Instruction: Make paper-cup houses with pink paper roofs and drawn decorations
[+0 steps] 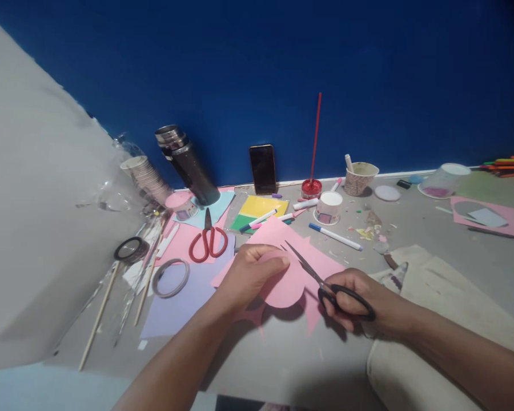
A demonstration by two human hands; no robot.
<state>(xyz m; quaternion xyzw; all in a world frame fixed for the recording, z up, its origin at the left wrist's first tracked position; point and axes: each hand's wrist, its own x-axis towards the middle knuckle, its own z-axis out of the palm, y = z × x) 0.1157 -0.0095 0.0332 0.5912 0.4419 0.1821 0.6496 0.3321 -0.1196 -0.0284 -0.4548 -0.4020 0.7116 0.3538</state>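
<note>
In the head view, my left hand (255, 271) pinches a pink paper piece (282, 291) with a rounded lower edge, thumb on top. My right hand (357, 299) grips black-handled scissors (312, 270), fingers through the loops. The blades point up and left, slightly parted, over the upper right of the pink paper; whether they touch its edge I cannot tell. Beneath and behind the held piece lie pink paper offcuts (313, 311) with pointed corners. Red-handled scissors (206, 242) rest on coloured sheets left of my left hand.
Tape rolls (170, 279), a lilac sheet (163, 314) and wooden sticks (98, 317) lie left. Along the blue wall stand a dark flask (192, 171), a phone (262, 169), a red stick in a base (312, 188) and paper cups (360, 180). Beige cloth (449, 308) lies right.
</note>
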